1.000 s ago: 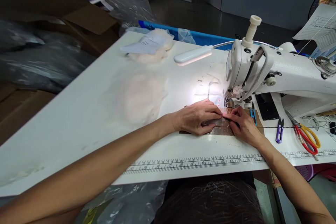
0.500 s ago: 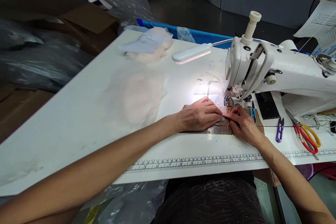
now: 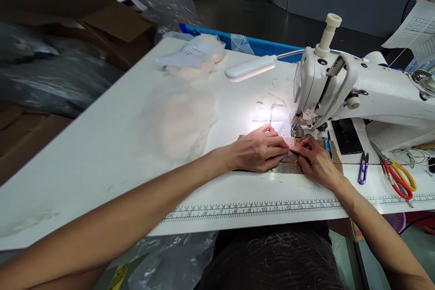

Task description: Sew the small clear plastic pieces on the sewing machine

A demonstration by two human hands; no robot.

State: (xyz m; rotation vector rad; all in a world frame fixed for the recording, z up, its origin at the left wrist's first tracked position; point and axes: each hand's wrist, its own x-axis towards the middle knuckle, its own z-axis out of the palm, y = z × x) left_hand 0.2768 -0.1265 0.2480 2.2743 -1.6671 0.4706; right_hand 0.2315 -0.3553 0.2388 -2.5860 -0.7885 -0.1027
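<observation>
Under the sewing machine's presser foot [image 3: 294, 130] lies a small piece of thin, sheer pale fabric [image 3: 284, 129] with pinkish marks. My left hand [image 3: 261, 147] rests just left of the foot, its fingers closed together on the fabric and hiding much of it. My right hand [image 3: 314, 159] pinches the near edge of the fabric between thumb and forefinger, in front of the foot. The fingertips of both hands almost meet. Beneath them is a brown plate [image 3: 292, 166] set in the table. The white sewing machine [image 3: 316, 81] stands over the work.
A lit lamp [image 3: 250, 69] hangs over the table [image 3: 112, 145]. Sheer fabric pieces [image 3: 180, 122] and a paper-topped pile [image 3: 190, 56] lie left. Blue snips [image 3: 328, 147], a phone [image 3: 347, 137], purple snips [image 3: 363, 170] and scissors [image 3: 396, 172] lie right. A printed ruler [image 3: 251, 210] runs along the front edge.
Both hands stay at almost the same place on the fabric. The whole view has shifted very slightly to the right.
</observation>
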